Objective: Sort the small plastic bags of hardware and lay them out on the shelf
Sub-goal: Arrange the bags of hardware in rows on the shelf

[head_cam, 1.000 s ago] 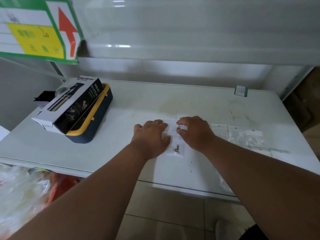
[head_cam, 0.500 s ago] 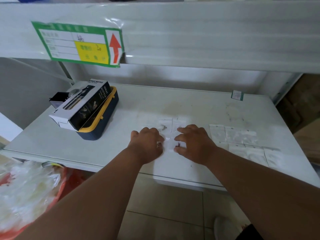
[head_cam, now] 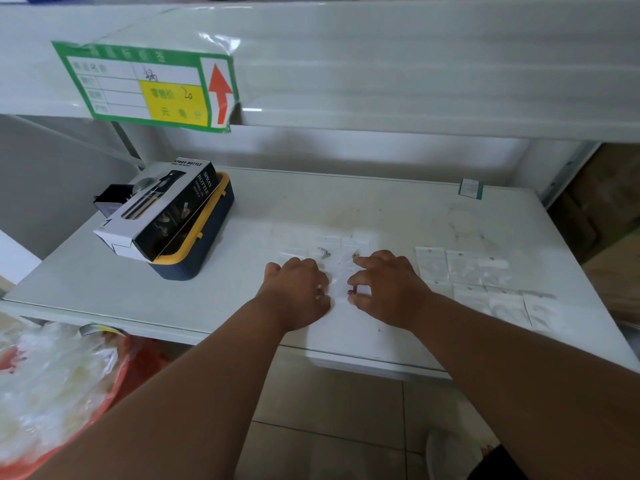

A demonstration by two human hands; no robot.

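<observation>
White metal shelf [head_cam: 381, 209] spreads out under both my arms, scuffed and stained toward the back, with an upper shelf edge above it carrying a green and yellow price label [head_cam: 149, 86] with a red arrow. My left hand [head_cam: 298, 289] lies knuckles up with its fingers curled down onto the clear hardware bags [head_cam: 341, 271] in the middle, pressing them against the shelf; whether it pinches one I cannot tell. My right hand [head_cam: 388, 287] sits just beside it, thumb and forefinger bent narrow around a small dark metal piece [head_cam: 352, 291] inside a bag. Just beyond my fingertips two more bags lie flat, one showing a silver screw [head_cam: 324, 252]. Right of my right fingers a laid-out group of bags [head_cam: 485, 285] covers the shelf in rows, edges touching. Well off to the left of my left fingers a spray bottle box [head_cam: 162, 209] rests tilted on a navy and yellow case [head_cam: 204, 247]. Far behind my right hand a small green-edged tag [head_cam: 470, 188] stands near the shelf's back edge
</observation>
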